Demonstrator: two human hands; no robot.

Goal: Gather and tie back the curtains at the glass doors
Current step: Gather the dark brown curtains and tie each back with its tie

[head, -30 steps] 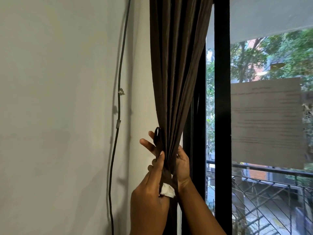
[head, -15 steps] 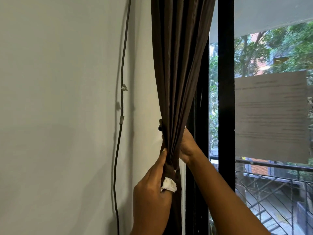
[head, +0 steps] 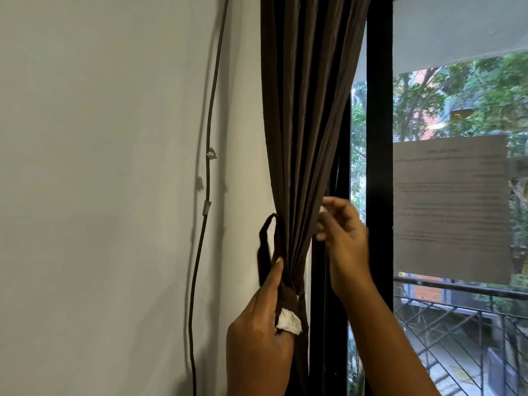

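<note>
A dark brown curtain (head: pixel 303 110) hangs bunched into narrow pleats between the wall and the glass door. My left hand (head: pixel 260 327) grips the gathered fabric low down, thumb pointing up along it. A loop of the matching brown tie-back strap (head: pixel 264 247) sticks out to the left just above that thumb. A white tag (head: pixel 289 324) peeks out by my left fingers. My right hand (head: pixel 343 235) is at the curtain's right edge, blurred, fingers loosely bent beside the folds; whether it holds anything is unclear.
A grey cable (head: pixel 207 195) runs down the white wall (head: pixel 100 195) left of the curtain. The black door frame (head: pixel 379 138) stands right of it. A sheet of paper (head: pixel 448 207) is stuck on the glass. Outside are a balcony railing (head: pixel 457 290) and trees.
My right hand has come out from behind the curtain and now sits at its right front edge. The tie-back loop now shows on the left. The left hand keeps its grip.
</note>
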